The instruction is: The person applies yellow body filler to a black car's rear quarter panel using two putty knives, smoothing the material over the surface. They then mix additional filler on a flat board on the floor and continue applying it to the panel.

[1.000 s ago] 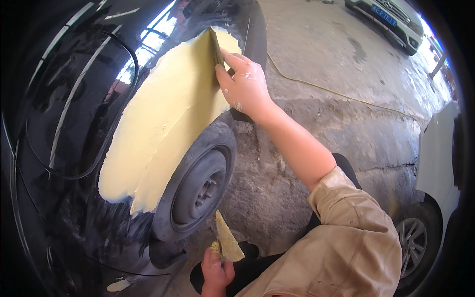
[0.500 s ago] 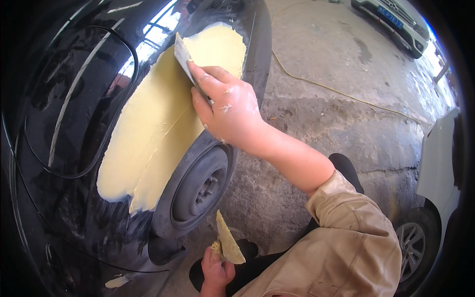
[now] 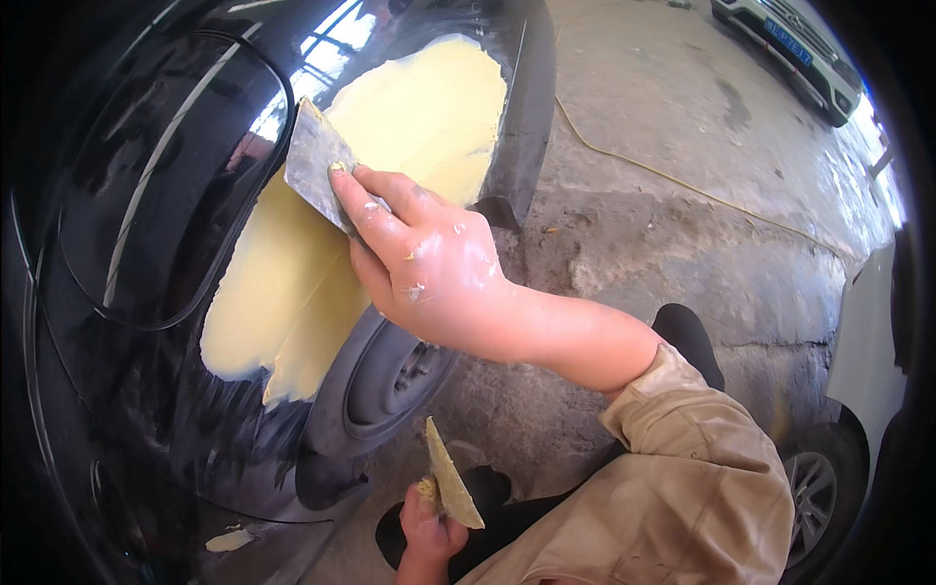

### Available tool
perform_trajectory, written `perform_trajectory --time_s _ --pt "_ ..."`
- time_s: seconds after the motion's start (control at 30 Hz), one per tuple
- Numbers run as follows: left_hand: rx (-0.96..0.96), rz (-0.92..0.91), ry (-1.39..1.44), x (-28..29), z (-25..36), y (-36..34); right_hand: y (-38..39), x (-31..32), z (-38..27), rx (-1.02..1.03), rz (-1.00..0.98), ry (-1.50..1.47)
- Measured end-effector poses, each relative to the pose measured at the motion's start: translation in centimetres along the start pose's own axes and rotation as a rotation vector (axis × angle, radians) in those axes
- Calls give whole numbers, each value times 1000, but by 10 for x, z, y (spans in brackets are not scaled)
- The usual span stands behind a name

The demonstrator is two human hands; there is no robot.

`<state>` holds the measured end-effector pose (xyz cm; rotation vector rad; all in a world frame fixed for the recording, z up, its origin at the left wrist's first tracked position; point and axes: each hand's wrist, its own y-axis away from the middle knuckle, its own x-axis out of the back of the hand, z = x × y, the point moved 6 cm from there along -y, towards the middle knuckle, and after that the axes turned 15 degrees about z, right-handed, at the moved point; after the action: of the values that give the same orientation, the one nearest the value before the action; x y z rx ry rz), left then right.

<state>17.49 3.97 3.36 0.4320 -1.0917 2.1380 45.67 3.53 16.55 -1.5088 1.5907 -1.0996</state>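
My right hand (image 3: 434, 258) is closed on a flat grey metal putty scraper (image 3: 314, 168), fingers along its face. The blade is at the yellow filler putty (image 3: 439, 102) spread over the black car panel (image 3: 156, 400) above the wheel; whether its edge touches is hard to tell. Smears of putty dot the knuckles. Low in the picture, my left hand (image 3: 427, 534) grips a second putty-coated scraper (image 3: 452, 480), tilted, with a lump of yellow putty by the fingers. Its handle is mostly hidden.
The car's dark wheel (image 3: 385, 385) sits just below the putty. A yellow cable (image 3: 673, 175) crosses the rough concrete floor (image 3: 634, 107). A white vehicle (image 3: 795, 49) stands at the far right, and another car's wheel (image 3: 809, 497) is at the near right.
My right hand has moved left and nearer with its scraper, whose face now shows more broadly. The left hand stays almost in place. The view has shifted slightly.
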Motion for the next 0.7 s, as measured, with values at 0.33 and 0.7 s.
perform_trajectory --time_s 0.33,0.7 --pt "67 143 20 7 1 8 14 -6 -32 44 -87 -27" --pt "183 212 17 13 -2 19 25 -10 -64 157 -128 -59"
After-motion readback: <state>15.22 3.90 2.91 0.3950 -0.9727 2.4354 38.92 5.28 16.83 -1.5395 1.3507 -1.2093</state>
